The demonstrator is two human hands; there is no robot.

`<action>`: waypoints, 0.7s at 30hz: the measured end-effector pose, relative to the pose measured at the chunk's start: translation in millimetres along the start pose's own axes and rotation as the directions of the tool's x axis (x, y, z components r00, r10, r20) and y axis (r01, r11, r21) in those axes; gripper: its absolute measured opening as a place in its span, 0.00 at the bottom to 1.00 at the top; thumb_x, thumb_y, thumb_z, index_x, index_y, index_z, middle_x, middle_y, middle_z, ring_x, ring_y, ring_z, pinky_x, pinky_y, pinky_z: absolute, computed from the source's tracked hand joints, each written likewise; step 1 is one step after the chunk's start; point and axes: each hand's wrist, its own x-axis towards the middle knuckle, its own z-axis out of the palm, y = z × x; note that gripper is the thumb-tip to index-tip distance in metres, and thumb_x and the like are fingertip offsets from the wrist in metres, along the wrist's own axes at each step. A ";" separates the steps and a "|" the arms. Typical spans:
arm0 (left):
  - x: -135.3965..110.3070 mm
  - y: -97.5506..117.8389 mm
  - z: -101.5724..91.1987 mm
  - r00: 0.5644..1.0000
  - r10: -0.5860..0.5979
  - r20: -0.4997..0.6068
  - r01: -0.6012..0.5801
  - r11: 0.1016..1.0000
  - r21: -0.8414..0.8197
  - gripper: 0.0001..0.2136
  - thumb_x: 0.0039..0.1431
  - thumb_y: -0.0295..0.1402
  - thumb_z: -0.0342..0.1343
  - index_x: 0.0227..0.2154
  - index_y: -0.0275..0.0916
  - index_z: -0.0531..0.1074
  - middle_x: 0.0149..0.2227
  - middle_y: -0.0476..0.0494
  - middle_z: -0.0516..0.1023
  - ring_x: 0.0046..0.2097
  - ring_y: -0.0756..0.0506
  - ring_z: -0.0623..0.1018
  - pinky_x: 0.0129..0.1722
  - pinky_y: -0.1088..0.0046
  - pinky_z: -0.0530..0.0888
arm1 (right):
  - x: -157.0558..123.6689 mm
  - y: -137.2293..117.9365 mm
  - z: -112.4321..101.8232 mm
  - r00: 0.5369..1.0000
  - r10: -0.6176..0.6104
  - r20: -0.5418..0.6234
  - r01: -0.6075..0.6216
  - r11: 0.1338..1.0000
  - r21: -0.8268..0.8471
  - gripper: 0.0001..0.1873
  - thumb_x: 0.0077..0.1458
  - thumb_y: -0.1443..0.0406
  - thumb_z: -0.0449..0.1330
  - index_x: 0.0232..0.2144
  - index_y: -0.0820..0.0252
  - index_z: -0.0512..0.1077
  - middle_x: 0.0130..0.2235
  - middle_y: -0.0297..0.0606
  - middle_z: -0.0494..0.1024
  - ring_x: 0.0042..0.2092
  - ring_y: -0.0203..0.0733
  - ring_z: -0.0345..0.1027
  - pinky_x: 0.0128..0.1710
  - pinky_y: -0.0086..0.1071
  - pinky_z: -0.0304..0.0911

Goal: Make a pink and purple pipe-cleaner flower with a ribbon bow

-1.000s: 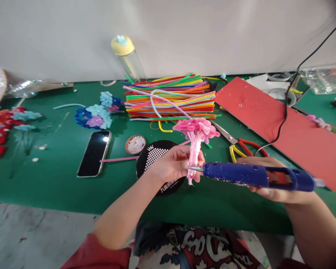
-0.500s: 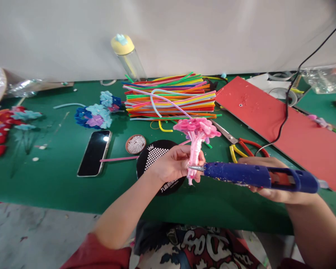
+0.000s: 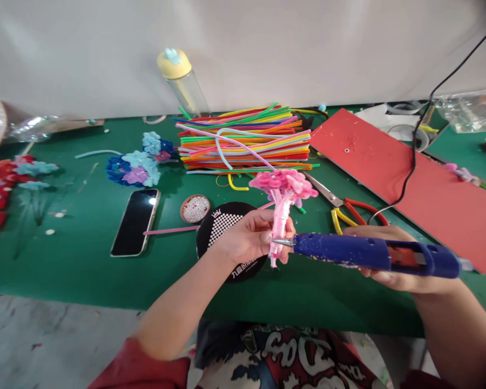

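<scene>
My left hand [image 3: 249, 237] is closed around the stem of a pink pipe-cleaner flower bunch [image 3: 284, 186], held upright above the green table [image 3: 85, 270]. My right hand [image 3: 392, 270] grips a blue hot glue gun [image 3: 372, 254] lying level, its metal nozzle touching the pink stem just beside my left thumb. A black cord runs from the gun up to the right.
Behind the flowers lies a stack of coloured pipe cleaners [image 3: 245, 140]. A phone [image 3: 136, 221], a small dish of white beads [image 3: 195, 208], a black round disc [image 3: 227, 227], scissors and pliers [image 3: 344, 208], a red board [image 3: 409, 178], blue flowers [image 3: 135, 167] and a yellow-capped bottle [image 3: 182, 81] sit around.
Almost nothing moved: the glue gun nozzle stays against the pink stem, and both hands have shifted only slightly.
</scene>
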 end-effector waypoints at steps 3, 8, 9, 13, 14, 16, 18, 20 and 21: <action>-0.1 0.3 0.7 1.000 0.000 -0.004 0.000 1.000 0.007 0.11 0.41 0.34 0.64 0.27 0.33 0.73 0.27 0.47 0.73 0.23 0.51 0.74 0.22 0.76 0.74 | 0.5 0.5 0.1 1.000 0.004 0.014 -0.005 1.000 0.013 0.09 0.56 0.55 0.49 0.34 0.52 0.62 0.30 0.33 0.68 0.28 0.34 0.64 0.25 0.25 0.62; -0.4 0.3 -0.4 0.999 0.020 0.037 -0.020 1.000 0.009 0.10 0.43 0.33 0.63 0.29 0.33 0.73 0.27 0.47 0.73 0.23 0.51 0.75 0.22 0.77 0.74 | 2.1 -1.0 -0.1 1.000 0.010 0.014 -0.010 0.999 0.034 0.10 0.57 0.55 0.48 0.35 0.52 0.62 0.28 0.32 0.68 0.26 0.33 0.63 0.25 0.24 0.62; -0.4 0.4 -0.6 0.999 0.022 0.044 -0.022 1.000 0.007 0.10 0.44 0.33 0.63 0.30 0.34 0.74 0.27 0.47 0.73 0.24 0.50 0.75 0.22 0.77 0.74 | 2.3 -1.5 -0.3 1.000 0.007 0.014 -0.007 0.999 0.032 0.10 0.57 0.55 0.48 0.35 0.52 0.62 0.28 0.32 0.68 0.26 0.33 0.63 0.25 0.24 0.62; -0.4 0.9 -0.2 0.998 0.015 0.062 -0.015 1.000 0.007 0.09 0.45 0.33 0.62 0.30 0.34 0.74 0.27 0.47 0.73 0.23 0.51 0.75 0.21 0.78 0.73 | 2.9 -1.7 -0.9 1.000 -0.018 0.019 0.018 1.000 0.005 0.09 0.56 0.55 0.48 0.31 0.51 0.62 0.28 0.34 0.68 0.28 0.36 0.65 0.25 0.26 0.62; -0.5 1.0 0.1 0.998 0.014 0.063 -0.015 1.000 0.010 0.10 0.45 0.33 0.62 0.30 0.34 0.74 0.26 0.47 0.73 0.23 0.51 0.75 0.21 0.78 0.73 | 2.8 -1.3 -1.0 1.000 -0.017 0.021 0.017 1.000 0.005 0.09 0.56 0.55 0.49 0.31 0.51 0.62 0.29 0.34 0.69 0.28 0.36 0.66 0.25 0.26 0.62; -0.6 1.1 0.3 0.998 0.015 0.064 -0.016 1.000 0.017 0.10 0.45 0.33 0.62 0.31 0.35 0.74 0.26 0.48 0.72 0.23 0.51 0.75 0.22 0.77 0.73 | 2.3 -0.5 -1.2 1.000 -0.013 0.021 0.013 1.000 0.010 0.08 0.56 0.55 0.49 0.32 0.51 0.62 0.29 0.34 0.69 0.29 0.37 0.66 0.25 0.27 0.63; -0.7 1.2 0.2 0.997 0.013 0.071 -0.015 1.000 0.023 0.09 0.45 0.33 0.62 0.31 0.35 0.74 0.25 0.48 0.72 0.23 0.51 0.75 0.23 0.76 0.73 | 1.4 0.5 -1.2 1.000 -0.012 0.019 0.011 1.000 0.008 0.08 0.56 0.56 0.49 0.31 0.52 0.62 0.29 0.34 0.70 0.29 0.37 0.66 0.26 0.27 0.63; -0.8 1.2 -0.1 0.998 0.005 0.070 -0.007 1.000 0.027 0.10 0.44 0.34 0.62 0.30 0.35 0.73 0.25 0.48 0.72 0.23 0.51 0.74 0.23 0.76 0.73 | 0.1 1.5 -1.2 1.000 -0.012 0.020 0.012 1.000 -0.003 0.09 0.56 0.56 0.49 0.31 0.52 0.63 0.30 0.35 0.70 0.29 0.37 0.66 0.26 0.27 0.63; -0.7 1.2 -0.3 0.998 0.000 0.066 -0.002 1.000 0.030 0.10 0.44 0.34 0.62 0.30 0.35 0.73 0.25 0.48 0.72 0.23 0.51 0.74 0.24 0.75 0.73 | -0.4 2.0 -1.1 1.000 -0.016 0.020 0.016 1.000 -0.010 0.09 0.56 0.56 0.49 0.32 0.52 0.63 0.30 0.35 0.70 0.30 0.37 0.66 0.27 0.27 0.63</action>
